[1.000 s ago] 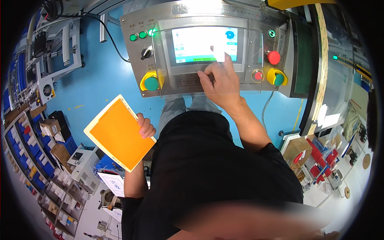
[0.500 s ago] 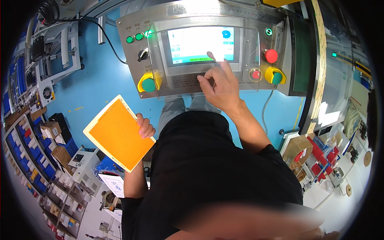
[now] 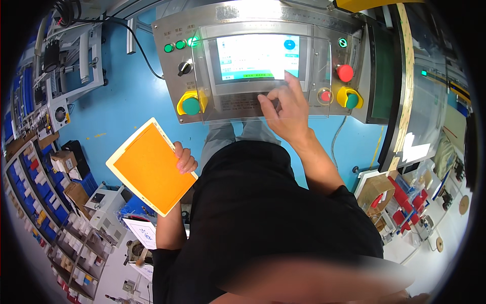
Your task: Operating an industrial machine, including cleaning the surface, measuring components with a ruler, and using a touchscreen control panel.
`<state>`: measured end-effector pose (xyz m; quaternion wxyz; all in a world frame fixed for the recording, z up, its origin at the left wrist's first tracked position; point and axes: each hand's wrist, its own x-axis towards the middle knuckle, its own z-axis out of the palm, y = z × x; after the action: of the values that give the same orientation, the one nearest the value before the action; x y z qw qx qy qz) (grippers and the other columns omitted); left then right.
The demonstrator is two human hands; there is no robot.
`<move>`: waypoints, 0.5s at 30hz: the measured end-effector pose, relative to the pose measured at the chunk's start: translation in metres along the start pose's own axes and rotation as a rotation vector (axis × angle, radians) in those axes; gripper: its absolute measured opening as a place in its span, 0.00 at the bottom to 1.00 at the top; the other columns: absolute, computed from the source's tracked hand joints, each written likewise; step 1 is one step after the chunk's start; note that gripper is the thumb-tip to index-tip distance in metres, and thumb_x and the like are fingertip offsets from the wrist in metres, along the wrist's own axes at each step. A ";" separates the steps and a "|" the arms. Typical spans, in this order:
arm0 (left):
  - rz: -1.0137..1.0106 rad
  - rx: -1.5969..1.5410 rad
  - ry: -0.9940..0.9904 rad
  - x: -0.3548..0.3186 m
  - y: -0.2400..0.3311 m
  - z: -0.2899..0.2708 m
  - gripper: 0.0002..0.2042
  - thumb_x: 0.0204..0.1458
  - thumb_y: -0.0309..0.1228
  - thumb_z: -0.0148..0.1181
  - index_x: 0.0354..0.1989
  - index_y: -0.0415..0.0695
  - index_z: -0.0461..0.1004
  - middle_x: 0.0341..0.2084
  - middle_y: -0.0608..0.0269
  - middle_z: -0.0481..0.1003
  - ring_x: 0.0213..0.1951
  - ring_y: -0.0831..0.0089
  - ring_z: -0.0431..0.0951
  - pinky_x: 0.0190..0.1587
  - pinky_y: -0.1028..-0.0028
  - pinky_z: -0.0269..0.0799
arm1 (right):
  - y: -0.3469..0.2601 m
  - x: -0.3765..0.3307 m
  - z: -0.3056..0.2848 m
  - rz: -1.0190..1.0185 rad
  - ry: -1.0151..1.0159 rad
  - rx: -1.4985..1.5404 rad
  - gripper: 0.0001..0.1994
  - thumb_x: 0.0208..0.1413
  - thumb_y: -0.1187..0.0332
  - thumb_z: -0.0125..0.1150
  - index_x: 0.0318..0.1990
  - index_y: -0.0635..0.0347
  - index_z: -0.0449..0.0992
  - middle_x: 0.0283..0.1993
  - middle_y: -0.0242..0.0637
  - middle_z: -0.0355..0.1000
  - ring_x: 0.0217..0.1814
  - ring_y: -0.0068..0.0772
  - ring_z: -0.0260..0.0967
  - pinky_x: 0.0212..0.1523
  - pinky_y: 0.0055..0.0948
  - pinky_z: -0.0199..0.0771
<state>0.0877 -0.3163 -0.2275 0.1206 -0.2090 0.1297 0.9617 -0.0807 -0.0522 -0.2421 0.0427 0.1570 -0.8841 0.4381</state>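
A flat rectangular orange panel (image 3: 151,169) with a pale yellow border is held out at my left side. Fingers of my left hand (image 3: 185,158) curl over its right edge; the thumb is hidden beneath it. My right hand (image 3: 287,109) is raised at a steel control box (image 3: 235,112), holding nothing, thumb and fingers apart. Its index finger extends over the lower right part of the lit touchscreen (image 3: 253,54); whether the fingertip touches the glass I cannot tell. A clear cover frames the screen area.
Green buttons (image 3: 180,45), a black rotary switch (image 3: 185,68) and red stop buttons (image 3: 345,73) surround the screen. Yellow-guarded green buttons (image 3: 191,106) sit at both lower corners. A metal frame (image 3: 81,55) stands far left, bin shelves (image 3: 38,187) at left, a cardboard box (image 3: 377,192) at right.
My right hand has shifted slightly right, its index fingertip going from the screen's lower middle to its lower right. My left hand keeps the orange panel in nearly the same place.
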 end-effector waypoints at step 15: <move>0.019 0.001 0.002 -0.008 0.002 -0.007 0.23 0.62 0.52 0.40 0.32 0.42 0.65 0.19 0.66 0.61 0.22 0.77 0.59 0.30 0.75 0.56 | -0.027 0.009 0.036 -0.175 -0.256 0.149 0.11 0.43 0.74 0.68 0.24 0.59 0.68 0.58 0.46 0.67 0.27 0.37 0.74 0.26 0.30 0.74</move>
<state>0.0964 -0.3220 -0.2300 0.1117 -0.2088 0.1323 0.9625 -0.0782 -0.0981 -0.2419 -0.0439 0.2905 -0.8302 0.4737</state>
